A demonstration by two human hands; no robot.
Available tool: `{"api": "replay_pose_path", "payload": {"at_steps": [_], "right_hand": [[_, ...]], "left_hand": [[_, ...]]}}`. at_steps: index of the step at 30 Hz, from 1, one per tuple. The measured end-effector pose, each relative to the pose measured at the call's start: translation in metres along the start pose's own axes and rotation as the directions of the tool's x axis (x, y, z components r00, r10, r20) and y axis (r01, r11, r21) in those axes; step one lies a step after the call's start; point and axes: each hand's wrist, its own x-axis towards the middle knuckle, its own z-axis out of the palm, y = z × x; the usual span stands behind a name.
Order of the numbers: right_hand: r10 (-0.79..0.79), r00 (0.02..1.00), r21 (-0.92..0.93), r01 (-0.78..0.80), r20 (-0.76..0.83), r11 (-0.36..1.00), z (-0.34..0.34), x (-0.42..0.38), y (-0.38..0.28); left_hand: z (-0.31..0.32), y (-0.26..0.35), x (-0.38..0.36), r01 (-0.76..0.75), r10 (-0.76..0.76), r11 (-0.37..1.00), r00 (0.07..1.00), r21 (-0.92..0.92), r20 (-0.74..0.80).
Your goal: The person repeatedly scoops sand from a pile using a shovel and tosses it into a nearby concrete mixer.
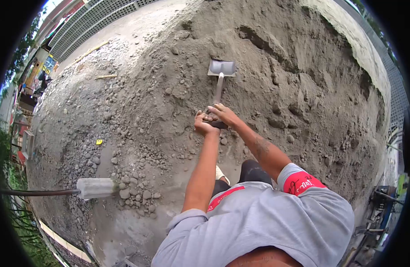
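A shovel lies ahead of me, its metal blade against the grey sand pile and its shaft running back toward my body. Both hands are close together at the near end of the shaft. My left hand is on the left with its fingers curled round the handle end. Across the handle from the right comes my right hand, fingers bent over it. A dark piece of the handle shows just below the hands. My fingers partly hide the grip.
The sand pile rises ahead and to the right. Loose stones lie at left beside a pale block-shaped tool head on a dark handle. A yellow scrap and a perforated block wall are farther off.
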Motion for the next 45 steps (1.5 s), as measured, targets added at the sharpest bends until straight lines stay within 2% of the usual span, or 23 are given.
{"api": "replay_pose_path", "payload": {"at_steps": [1,2,6,8,10,12,14,16,18,19,20,21,22,26,30,32,34,36,38,41,43,44,45], "right_hand": [[-0.182,0.980,-0.184,0.193,0.076,0.964,-0.007,0.000,-0.004],[-0.349,0.919,-0.354,0.393,0.185,0.849,-0.020,0.007,-0.011],[-0.463,0.877,-0.541,0.454,0.131,0.708,-0.027,-0.001,-0.012],[-0.383,0.921,-0.446,0.373,0.071,0.814,-0.028,-0.015,-0.061],[-0.526,0.846,-0.404,0.513,0.089,0.757,-0.028,0.001,-0.072],[-0.443,0.890,-0.273,0.454,0.104,0.848,-0.025,0.004,-0.104],[-0.523,0.848,-0.349,0.516,0.083,0.782,-0.030,0.044,-0.105],[-0.640,0.766,-0.288,0.602,-0.055,0.745,-0.029,0.085,-0.082],[-0.672,0.733,-0.365,0.600,-0.105,0.712,-0.011,0.104,-0.101],[-0.625,0.774,-0.340,0.563,-0.104,0.754,0.010,0.090,-0.085],[-0.603,0.798,-0.394,0.557,0.009,0.731,0.027,0.088,-0.071],[-0.619,0.778,-0.476,0.585,0.104,0.656,0.023,0.101,-0.082],[-0.438,0.892,-0.339,0.448,0.111,0.827,0.028,0.074,-0.086],[-0.393,0.904,-0.225,0.424,0.168,0.877,0.045,-0.008,-0.054],[-0.538,0.843,-0.185,0.529,0.002,0.828,0.047,-0.059,-0.007],[-0.291,0.955,0.010,0.292,-0.054,0.956,0.040,-0.082,0.014],[-0.387,0.898,-0.036,0.389,-0.207,0.921,0.038,-0.092,0.052],[-0.519,0.850,-0.274,0.480,-0.093,0.834,0.022,-0.108,0.072],[-0.662,0.740,-0.283,0.615,-0.115,0.736,0.019,-0.145,0.088],[-0.657,0.754,-0.296,0.621,-0.028,0.726,0.019,-0.214,0.116],[-0.427,0.904,-0.230,0.415,-0.001,0.880,0.032,-0.258,0.157],[-0.421,0.907,-0.230,0.405,-0.024,0.885,0.034,-0.286,0.174],[-0.181,0.979,-0.011,0.181,-0.096,0.983,0.037,-0.315,0.188]], "left_hand": [[-0.018,-0.019,0.028,-0.044,0.039,0.999,0.959,0.014,0.280],[-0.001,-0.028,0.026,-0.032,0.027,0.999,0.957,0.014,0.288],[0.033,-0.021,-0.001,-0.121,0.076,0.973,0.973,0.198,0.218],[0.045,-0.013,0.003,-0.053,0.009,0.979,0.976,0.199,0.218],[0.069,0.007,0.001,0.003,-0.052,0.981,0.967,0.194,0.248],[0.086,0.026,0.008,0.071,-0.119,0.986,0.933,0.150,0.340],[0.114,0.015,0.035,0.034,-0.045,0.998,0.977,0.055,0.209],[0.135,0.008,0.067,-0.180,0.034,0.934,0.904,0.309,0.426],[0.148,0.024,0.088,-0.154,0.058,0.966,0.910,0.206,0.410],[0.127,0.055,0.086,-0.038,-0.132,0.972,0.726,0.231,0.675],[0.121,0.080,0.080,0.062,-0.270,0.961,0.404,0.268,0.874],[0.113,0.064,0.083,-0.131,0.003,0.933,0.934,0.336,0.357],[0.097,0.060,0.083,-0.087,-0.006,0.959,0.946,0.270,0.323],[0.037,0.074,0.021,-0.029,-0.043,0.957,0.970,0.288,0.241],[0.004,0.058,-0.010,-0.015,-0.129,0.933,0.919,0.360,0.373],[0.005,0.045,-0.025,-0.227,-0.235,0.744,0.791,0.628,0.565],[-0.004,0.032,-0.038,-0.263,-0.302,0.673,0.756,0.692,0.581],[-0.010,0.029,-0.062,-0.416,-0.365,0.516,0.684,0.749,0.631],[-0.037,0.035,-0.105,-0.473,-0.436,0.426,0.640,0.771,0.633],[-0.094,0.024,-0.144,-0.643,-0.511,0.258,0.542,0.721,0.667],[-0.132,0.016,-0.160,-0.741,-0.552,-0.014,0.566,0.672,0.612],[-0.147,0.010,-0.165,-0.747,-0.570,-0.012,0.551,0.665,0.609],[-0.159,0.005,-0.164,-0.723,-0.567,-0.043,0.585,0.689,0.579]]}}
